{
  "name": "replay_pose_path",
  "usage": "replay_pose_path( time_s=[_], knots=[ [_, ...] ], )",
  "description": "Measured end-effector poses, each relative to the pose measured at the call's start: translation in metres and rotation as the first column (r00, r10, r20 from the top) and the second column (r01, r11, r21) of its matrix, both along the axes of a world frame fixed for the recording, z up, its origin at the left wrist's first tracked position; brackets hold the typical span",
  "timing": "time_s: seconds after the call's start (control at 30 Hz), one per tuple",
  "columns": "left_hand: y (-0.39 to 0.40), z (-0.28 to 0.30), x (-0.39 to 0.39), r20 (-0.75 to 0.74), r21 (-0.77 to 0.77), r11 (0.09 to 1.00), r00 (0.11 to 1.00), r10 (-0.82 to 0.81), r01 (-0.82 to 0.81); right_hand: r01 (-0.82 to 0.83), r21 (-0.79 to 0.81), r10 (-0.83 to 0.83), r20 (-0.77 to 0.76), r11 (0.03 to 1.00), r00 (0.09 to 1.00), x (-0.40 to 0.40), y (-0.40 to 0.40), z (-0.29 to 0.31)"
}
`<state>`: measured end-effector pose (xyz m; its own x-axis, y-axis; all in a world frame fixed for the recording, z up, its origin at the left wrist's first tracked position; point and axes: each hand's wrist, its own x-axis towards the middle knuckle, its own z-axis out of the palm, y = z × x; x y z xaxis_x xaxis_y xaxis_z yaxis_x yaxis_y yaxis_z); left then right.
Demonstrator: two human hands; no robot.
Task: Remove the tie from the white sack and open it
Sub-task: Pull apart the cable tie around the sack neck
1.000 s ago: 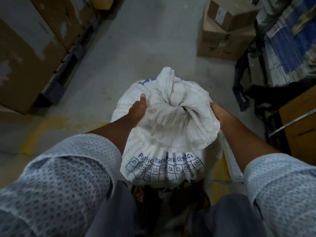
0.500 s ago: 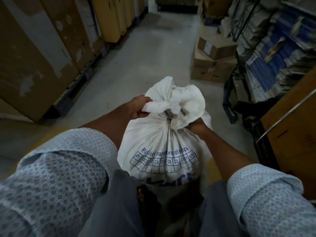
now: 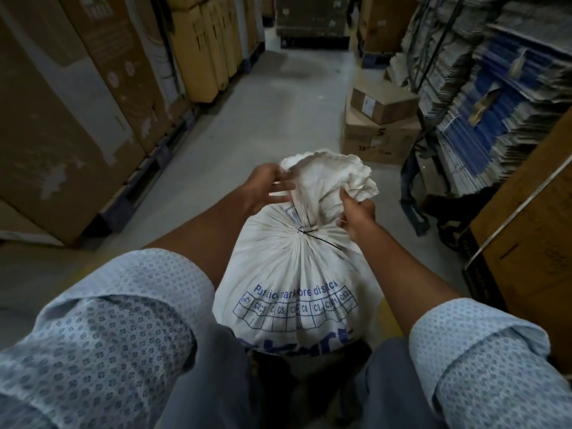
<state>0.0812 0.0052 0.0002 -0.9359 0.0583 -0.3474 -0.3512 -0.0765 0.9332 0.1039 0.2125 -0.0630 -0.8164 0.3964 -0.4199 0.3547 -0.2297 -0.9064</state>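
Bare floor (image 3: pixel 278 119) open ahead of my hands, tall cartons (image 3: pixel 77 103) walling my left, two stacked boxes (image 3: pixel 380 125) and bundled stacks (image 3: pixel 495 103) crowding my right, a big carton (image 3: pixel 532 243) close by my right arm

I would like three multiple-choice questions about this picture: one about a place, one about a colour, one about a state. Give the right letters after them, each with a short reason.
1. Where does the tie sit on the white sack?
A. around the gathered neck
B. around the bottom
C. on the floor

2. What colour is the print on the sack?
A. red
B. blue
C. green

3. How is the left hand?
A. closed on the tie
B. inside the sack
C. open, fingers spread beside the sack's top

Key: 1 A, the dark tie cinches the neck below the bunched top. 2 B, the letters and grid are blue. 3 C, its fingers are spread, while the right hand grips the bunched cloth.
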Motion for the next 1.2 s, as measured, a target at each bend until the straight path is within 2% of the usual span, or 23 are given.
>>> replay_pose_path(
  time_s=[0.1, 0.2, 0.33, 0.37, 0.43, 0.53, 0.6, 0.63, 0.7, 0.73, 0.8, 0.9, 0.97, 1.07, 1.2],
  knots=[
    [0.002, -0.044, -0.015, -0.075, -0.199, 0.977, 0.996, 0.056, -0.07, 0.045, -0.14, -0.046, -0.005, 0.989, 0.999, -0.021, 0.005, -0.017],
    [0.003, -0.093, -0.021, -0.113, -0.413, 0.911, 0.992, -0.049, -0.002, 0.092, -0.186, -0.098, -0.025, 0.978, 0.995, -0.042, 0.005, -0.028],
    [0.008, -0.135, -0.034, -0.136, -0.484, 0.866, 0.967, -0.216, 0.125, 0.062, -0.166, -0.075, -0.074, 0.984, 0.994, -0.079, 0.0, -0.045],
    [0.012, -0.144, -0.038, -0.161, -0.511, 0.853, 0.962, -0.221, 0.11, 0.056, -0.135, -0.07, -0.101, 0.989, 0.992, -0.087, -0.003, -0.051],
    [0.022, -0.157, -0.045, -0.219, -0.598, 0.801, 0.952, -0.215, 0.044, 0.03, 0.038, -0.026, -0.106, 0.999, 0.994, -0.1, -0.007, -0.067],
    [0.033, -0.171, -0.059, -0.203, -0.693, 0.72, 0.963, -0.175, -0.015, -0.184, 0.277, 0.204, -0.045, 0.943, 0.978, -0.106, -0.014, -0.093],
    [0.033, -0.175, -0.066, -0.183, -0.754, 0.657, 0.966, -0.181, -0.02, -0.298, 0.447, 0.334, -0.001, 0.843, 0.943, -0.102, -0.016, -0.105],
    [0.032, -0.175, -0.067, -0.196, -0.805, 0.593, 0.96, -0.202, -0.039, -0.291, 0.541, 0.349, -0.007, 0.79, 0.937, -0.099, -0.017, -0.108],
    [0.026, -0.172, -0.061, -0.256, -0.89, 0.443, 0.922, -0.29, -0.108, -0.126, 0.719, 0.307, -0.127, 0.684, 0.943, -0.09, -0.019, -0.112],
    [0.023, -0.17, -0.057, -0.299, -0.906, 0.397, 0.884, -0.359, -0.145, -0.006, 0.795, 0.282, -0.208, 0.606, 0.937, -0.083, -0.02, -0.11],
    [0.017, -0.166, -0.047, -0.359, -0.915, 0.354, 0.79, -0.497, -0.194, 0.223, 0.87, 0.294, -0.374, 0.44, 0.88, -0.071, -0.021, -0.103],
    [0.01, -0.16, -0.032, -0.326, -0.937, 0.309, 0.729, -0.602, -0.164, 0.326, 0.883, 0.494, -0.461, 0.337, 0.737, -0.049, -0.022, -0.096],
    [0.007, -0.158, -0.021, -0.309, -0.943, 0.302, 0.697, -0.647, -0.138, 0.262, 0.929, 0.62, -0.369, 0.259, 0.693, -0.036, -0.02, -0.097],
    [0.001, -0.158, -0.002, -0.299, -0.951, 0.276, 0.641, -0.706, -0.14, 0.114, 0.984, 0.708, -0.179, 0.138, 0.684, -0.02, -0.017, -0.106],
    [0.0, -0.158, 0.008, -0.225, -0.971, 0.218, 0.682, -0.695, -0.098, -0.113, 0.992, 0.701, 0.117, -0.053, 0.703, -0.009, -0.013, -0.112]
  ],
)
